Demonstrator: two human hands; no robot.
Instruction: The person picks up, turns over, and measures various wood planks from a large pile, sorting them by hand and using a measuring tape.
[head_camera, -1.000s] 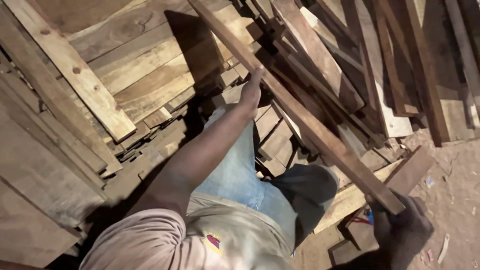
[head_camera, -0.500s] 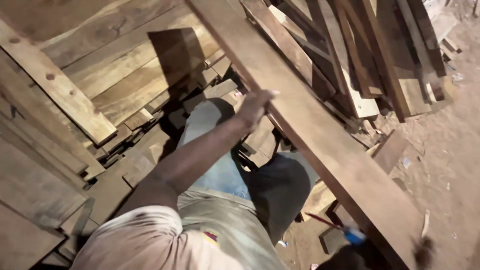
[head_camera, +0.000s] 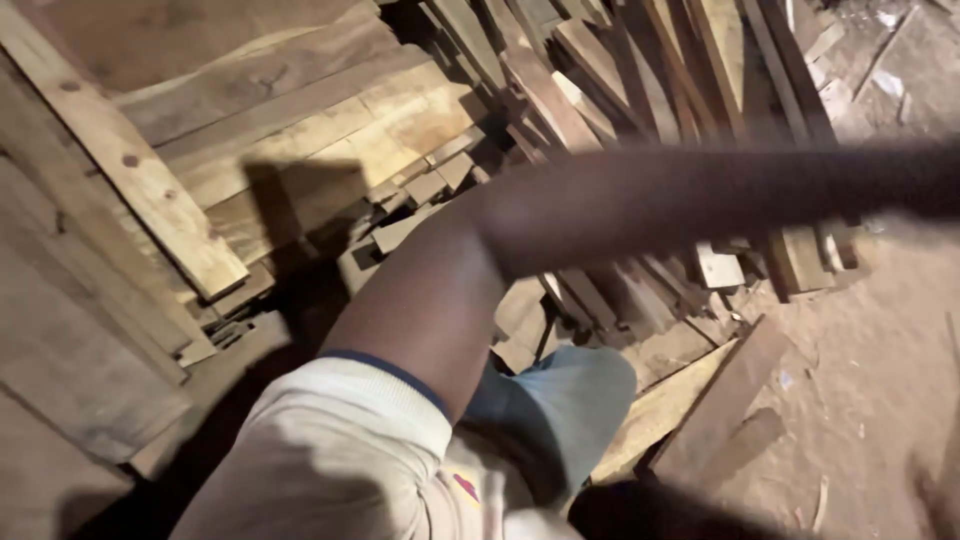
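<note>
Neither of our hands shows, so we cannot tell whether either grips anything: our left arm stretches blurred across the view and runs out past the right edge. Beneath it lie stacked wooden planks, with loose boards on the dirt floor beside our knee.

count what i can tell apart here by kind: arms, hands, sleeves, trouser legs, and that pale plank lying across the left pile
bare arm stretched across the view: 1
hands clearly in view: 0
cream short sleeve with dark blue trim: 1
light blue trouser leg: 1
pale knotted wooden plank across the left pile: 1
total: 4
stacked brown wooden planks: too many to count
</note>
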